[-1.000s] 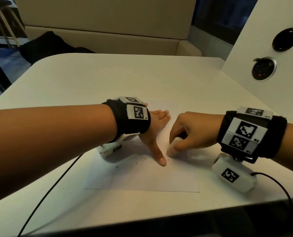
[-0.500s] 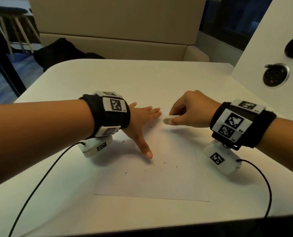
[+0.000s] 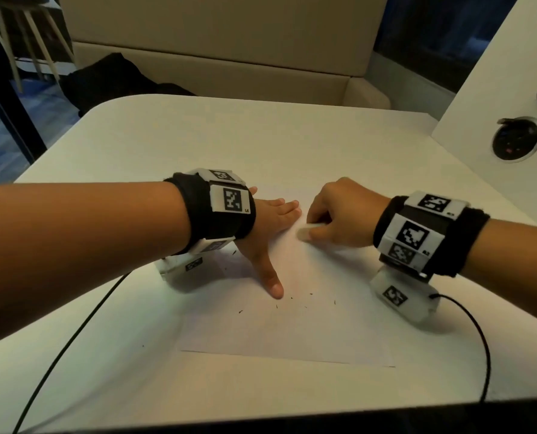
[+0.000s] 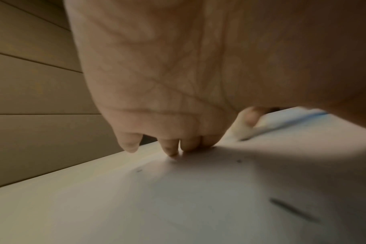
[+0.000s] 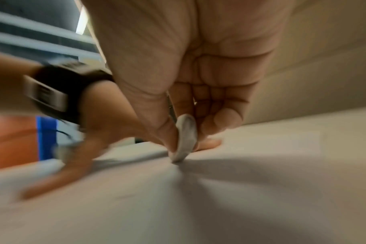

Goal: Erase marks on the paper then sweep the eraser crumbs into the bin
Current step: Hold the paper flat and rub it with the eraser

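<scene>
A white sheet of paper lies on the white table. My left hand lies flat on the paper's upper left part, fingers straight and thumb spread toward me, pressing it down. My right hand pinches a small white eraser between thumb and fingers, its tip on the paper just right of the left fingertips. In the right wrist view the eraser stands on edge against the sheet. Several dark eraser crumbs are scattered on the paper near my left thumb. No bin is in view.
A white panel with round sockets rises at the table's right side. A beige sofa with a dark bag stands behind the table. Black cables trail from both wrists across the table toward its near edge.
My right hand carried the eraser from beside the left thumb up toward the left fingertips, then a little back toward me. The left hand kept pressing the paper.
</scene>
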`<state>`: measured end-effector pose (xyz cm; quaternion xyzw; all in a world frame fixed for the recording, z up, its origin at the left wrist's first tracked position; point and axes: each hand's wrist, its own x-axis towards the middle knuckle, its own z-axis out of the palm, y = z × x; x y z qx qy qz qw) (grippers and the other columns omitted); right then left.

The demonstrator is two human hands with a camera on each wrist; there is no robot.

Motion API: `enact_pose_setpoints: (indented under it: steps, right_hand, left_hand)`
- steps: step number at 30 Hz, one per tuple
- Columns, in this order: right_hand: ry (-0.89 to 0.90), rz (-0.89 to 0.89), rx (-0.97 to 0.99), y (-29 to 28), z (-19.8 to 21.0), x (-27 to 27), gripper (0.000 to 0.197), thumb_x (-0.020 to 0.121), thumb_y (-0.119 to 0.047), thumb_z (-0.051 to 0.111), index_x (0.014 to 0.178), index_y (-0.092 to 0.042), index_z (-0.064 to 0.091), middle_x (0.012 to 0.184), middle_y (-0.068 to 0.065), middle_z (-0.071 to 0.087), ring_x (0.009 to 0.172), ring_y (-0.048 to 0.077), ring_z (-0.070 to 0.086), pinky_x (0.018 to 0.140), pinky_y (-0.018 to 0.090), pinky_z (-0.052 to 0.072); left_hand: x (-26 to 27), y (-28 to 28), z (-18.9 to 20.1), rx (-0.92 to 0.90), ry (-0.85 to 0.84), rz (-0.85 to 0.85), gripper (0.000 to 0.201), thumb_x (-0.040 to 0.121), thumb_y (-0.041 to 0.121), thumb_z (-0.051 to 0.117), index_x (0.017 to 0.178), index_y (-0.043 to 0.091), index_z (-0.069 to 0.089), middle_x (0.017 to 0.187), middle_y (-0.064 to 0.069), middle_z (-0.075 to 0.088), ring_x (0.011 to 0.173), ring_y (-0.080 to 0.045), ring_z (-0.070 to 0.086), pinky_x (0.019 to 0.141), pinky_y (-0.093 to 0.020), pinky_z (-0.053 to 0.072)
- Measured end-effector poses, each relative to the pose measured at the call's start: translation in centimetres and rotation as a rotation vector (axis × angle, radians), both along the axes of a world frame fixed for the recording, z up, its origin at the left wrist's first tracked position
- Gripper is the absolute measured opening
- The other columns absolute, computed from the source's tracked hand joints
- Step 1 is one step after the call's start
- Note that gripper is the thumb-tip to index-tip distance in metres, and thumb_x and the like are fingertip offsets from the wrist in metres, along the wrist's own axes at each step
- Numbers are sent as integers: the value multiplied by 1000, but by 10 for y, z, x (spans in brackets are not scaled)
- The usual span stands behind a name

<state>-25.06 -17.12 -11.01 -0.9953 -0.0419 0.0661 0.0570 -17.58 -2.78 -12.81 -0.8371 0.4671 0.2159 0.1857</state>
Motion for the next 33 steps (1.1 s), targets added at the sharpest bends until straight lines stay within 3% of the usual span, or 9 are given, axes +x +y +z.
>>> enact_pose_setpoints:
  steps: [3,7,10,14,19,24,28,30,33]
  right_hand:
    - [-8,8,29,0,-2,-1,40,85,-43,65,76,-5,73,74,14,71,68,27,62,62,34,50]
    - [144,114,143,20,-3,-17,32,82,-46,68,77,-15,77,68,2,72,62,17,61,59,29,49]
    - [80,49,75,3,0,1,37,81,-48,69,78,-12,77,70,6,72,55,13,54,53,26,43]
    - [31,61,64,-3,-4,2,42,83,-45,66,76,-5,73,74,14,71,59,25,54,55,31,45]
    - [236,103,155,9,1,-8,37,77,-52,72,76,-15,77,67,-2,71,57,8,56,55,24,45]
    - [46,54,95,-9,-2,9,38,79,-48,71,76,-11,76,75,8,73,70,24,65,66,36,54]
    - [329,139,166,4,1,-7,41,79,-49,72,73,-9,73,65,5,65,55,12,47,54,25,40]
    - [296,103,152,2,3,-2,37,76,-50,74,78,-14,77,70,-2,72,61,17,57,59,31,47]
    - [122,54,100,-9,2,11,41,76,-51,73,81,-11,77,81,8,74,79,28,66,68,38,55]
  left_hand:
    - [0,0,0,-2,-3,6,143,58,83,65,153,21,-23,162,7,-23,150,-12,-12,120,-56,-6]
    - [3,0,-3,5,11,13,145,53,87,64,154,25,-21,162,7,-21,150,-13,-12,119,-57,-6]
    - [1,0,-1,9,-6,-4,145,57,85,63,152,21,-24,161,7,-23,150,-12,-12,119,-57,-4]
    - [0,-1,0,8,-6,15,145,57,84,64,152,21,-24,161,7,-23,150,-11,-13,120,-56,-5]
    - [0,0,0,19,0,18,145,57,84,64,152,21,-24,161,6,-23,150,-13,-13,120,-55,-6]
    - [-4,1,4,9,-10,13,142,60,82,65,152,19,-23,162,7,-22,150,-11,-12,120,-55,-5]
    - [-3,0,3,29,-6,28,144,58,84,64,152,20,-24,162,6,-23,150,-11,-13,120,-55,-4]
    - [-2,0,3,30,-3,25,144,57,84,64,152,20,-25,162,7,-23,150,-11,-13,120,-55,-5]
    - [-3,0,3,24,-6,14,144,58,84,64,152,20,-24,161,8,-23,150,-11,-13,120,-56,-4]
